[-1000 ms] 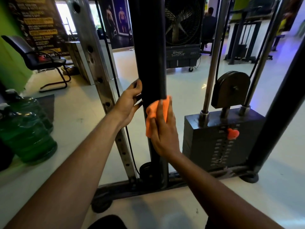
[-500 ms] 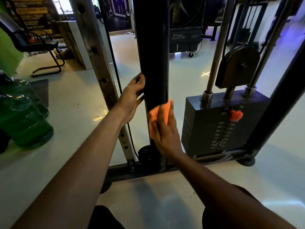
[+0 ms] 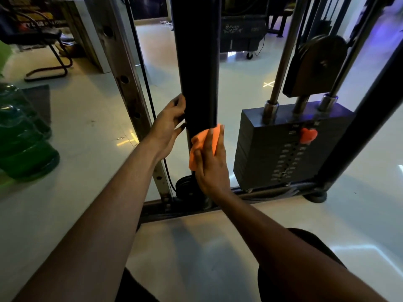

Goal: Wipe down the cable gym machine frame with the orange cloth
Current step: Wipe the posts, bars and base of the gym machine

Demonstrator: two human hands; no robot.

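Note:
A black upright post (image 3: 197, 62) of the cable machine frame stands in the middle of the head view. My right hand (image 3: 210, 164) presses the orange cloth (image 3: 196, 149) flat against the lower part of the post, fingers straight and pointing up. My left hand (image 3: 168, 125) rests on the post's left side a little higher, fingers touching its edge; whether they curl round behind the post is hidden. The frame's base bar (image 3: 250, 195) runs along the floor below both hands.
A silver perforated upright (image 3: 122, 75) and a black cable (image 3: 148, 94) stand left of the post. The weight stack (image 3: 283, 149) with a red pin (image 3: 308, 135) and pulley (image 3: 316, 64) sits right. Green water bottles (image 3: 24, 136) lie far left, a black chair (image 3: 39, 38) behind.
My right hand has slid the cloth down the post toward the base. My left hand has followed downward on the post's left side, and the camera has tilted lower.

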